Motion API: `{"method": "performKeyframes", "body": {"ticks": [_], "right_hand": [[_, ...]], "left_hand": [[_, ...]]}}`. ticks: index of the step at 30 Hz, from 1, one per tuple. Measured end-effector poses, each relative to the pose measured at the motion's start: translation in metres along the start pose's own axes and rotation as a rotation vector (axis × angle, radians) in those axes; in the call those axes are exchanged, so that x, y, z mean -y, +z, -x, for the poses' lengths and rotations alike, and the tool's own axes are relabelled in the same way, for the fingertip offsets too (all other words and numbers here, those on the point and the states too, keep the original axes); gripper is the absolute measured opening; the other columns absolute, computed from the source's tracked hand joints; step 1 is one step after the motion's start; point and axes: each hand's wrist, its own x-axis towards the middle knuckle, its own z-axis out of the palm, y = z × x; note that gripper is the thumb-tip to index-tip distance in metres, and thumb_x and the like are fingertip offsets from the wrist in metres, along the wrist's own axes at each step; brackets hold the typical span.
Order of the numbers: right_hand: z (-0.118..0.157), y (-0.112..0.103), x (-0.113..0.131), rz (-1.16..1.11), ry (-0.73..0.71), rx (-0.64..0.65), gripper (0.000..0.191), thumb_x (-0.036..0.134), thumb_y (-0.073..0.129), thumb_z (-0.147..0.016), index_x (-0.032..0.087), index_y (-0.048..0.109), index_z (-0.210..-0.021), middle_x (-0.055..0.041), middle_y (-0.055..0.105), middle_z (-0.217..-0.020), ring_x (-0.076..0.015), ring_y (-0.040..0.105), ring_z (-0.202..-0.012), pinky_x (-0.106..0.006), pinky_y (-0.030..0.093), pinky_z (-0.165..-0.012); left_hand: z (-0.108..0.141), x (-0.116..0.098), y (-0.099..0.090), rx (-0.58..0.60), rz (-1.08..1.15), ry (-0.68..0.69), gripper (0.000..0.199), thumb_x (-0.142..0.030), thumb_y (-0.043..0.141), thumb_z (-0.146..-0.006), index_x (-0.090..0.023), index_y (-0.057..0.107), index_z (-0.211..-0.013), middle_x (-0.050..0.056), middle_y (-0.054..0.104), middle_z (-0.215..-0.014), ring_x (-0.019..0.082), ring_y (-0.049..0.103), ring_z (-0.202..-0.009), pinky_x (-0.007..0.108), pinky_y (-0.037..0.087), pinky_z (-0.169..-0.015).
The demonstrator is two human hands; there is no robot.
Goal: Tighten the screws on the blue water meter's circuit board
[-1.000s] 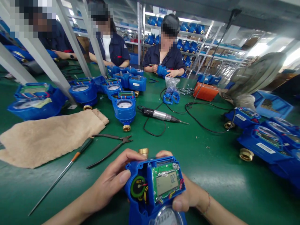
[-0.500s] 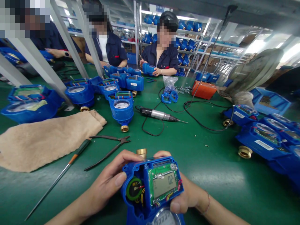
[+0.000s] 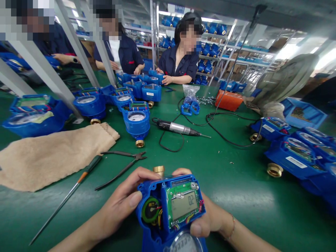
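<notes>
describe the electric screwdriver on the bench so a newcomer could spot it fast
On the green workbench, find the mid-bench blue water meter with a brass end. Just right of it lies the electric screwdriver, black and silver, thin bit pointing right, the only tool nearby trailing a looping black cord.

Two bare forearms reach in from the bottom corners of the view and meet at the centre. The left hand (image 3: 118, 201) is curled and gripping, its fingers (image 3: 139, 173) wrapped forward and its thumb (image 3: 135, 199) pressed inward. The right hand (image 3: 206, 218) mirrors it from the other side, gripping with its fingertips (image 3: 182, 171) showing at the top and its thumb (image 3: 198, 229) lying low. A thin bracelet (image 3: 232, 226) circles the right wrist.
</notes>
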Motion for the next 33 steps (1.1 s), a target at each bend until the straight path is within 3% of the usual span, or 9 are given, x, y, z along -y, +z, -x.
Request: {"method": "performKeyframes", "body": {"ticks": [8, 13, 15, 20, 28, 33], "right_hand": [[-0.002, 0.0049, 0.0003, 0.028, 0.002, -0.007, 0.088, 0.046, 0.084, -0.065, 0.027, 0.027, -0.128, -0.0136, 0.048, -0.13, -0.0301, 0.05, -0.122, -0.052, 0.031, -0.108], [-0.0049, 0.009, 0.0004, 0.005, 0.02, 0.006, 0.086, 0.047, 0.081, -0.065, 0.027, 0.025, -0.127, -0.014, 0.049, -0.13, -0.0318, 0.046, -0.127, -0.052, 0.031, -0.108], [-0.0052, 0.0085, 0.0007, 0.015, 0.038, 0.006, 0.088, 0.046, 0.081, -0.064, 0.028, 0.023, -0.127, -0.0138, 0.048, -0.131, -0.0321, 0.047, -0.127, -0.052, 0.03, -0.109], [-0.0054, 0.007, 0.0018, 0.018, 0.088, 0.002, 0.092, 0.045, 0.079, -0.065, 0.029, 0.017, -0.131, -0.0138, 0.046, -0.134, -0.0313, 0.049, -0.126, -0.051, 0.028, -0.11], [-0.0047, 0.003, -0.0023, -0.005, 0.096, -0.011, 0.104, 0.04, 0.082, -0.062, 0.03, 0.009, -0.135, -0.0145, 0.046, -0.135, -0.0329, 0.048, -0.127, -0.053, 0.029, -0.11], [-0.0055, 0.0024, -0.0006, 0.043, 0.092, 0.029, 0.095, 0.039, 0.078, -0.067, 0.029, 0.011, -0.134, -0.0149, 0.047, -0.134, -0.0323, 0.048, -0.127, -0.053, 0.029, -0.11]], "left_hand": [[-0.0009, -0.0039, 0.0024, -0.023, 0.049, 0.008, 0.041, -0.056, 0.049, -0.088, -0.027, 0.056, -0.116, 0.004, 0.058, -0.112, 0.023, 0.053, -0.106, 0.03, 0.041, -0.089], [0.0031, -0.0038, 0.0035, -0.022, 0.13, -0.043, 0.048, -0.06, 0.055, -0.084, -0.025, 0.056, -0.117, 0.006, 0.058, -0.11, 0.024, 0.055, -0.102, 0.028, 0.047, -0.078], [0.004, -0.0031, 0.0035, -0.01, 0.163, -0.042, 0.05, -0.06, 0.057, -0.083, -0.024, 0.055, -0.118, 0.007, 0.058, -0.108, 0.023, 0.058, -0.095, 0.026, 0.049, -0.069], [0.0032, -0.0029, 0.0027, 0.044, 0.219, -0.038, 0.046, -0.056, 0.055, -0.086, -0.026, 0.053, -0.12, 0.006, 0.057, -0.102, 0.011, 0.057, -0.061, 0.02, 0.046, -0.05], [0.0003, -0.0055, 0.0028, 0.061, 0.235, -0.035, 0.041, -0.054, 0.055, -0.087, -0.029, 0.053, -0.119, 0.003, 0.054, -0.099, 0.01, 0.06, -0.062, 0.018, 0.05, -0.048], [0.003, -0.0079, 0.0035, 0.054, 0.229, -0.021, 0.037, -0.051, 0.055, -0.088, -0.029, 0.053, -0.119, 0.002, 0.054, -0.098, 0.009, 0.059, -0.062, 0.017, 0.049, -0.048]]}}
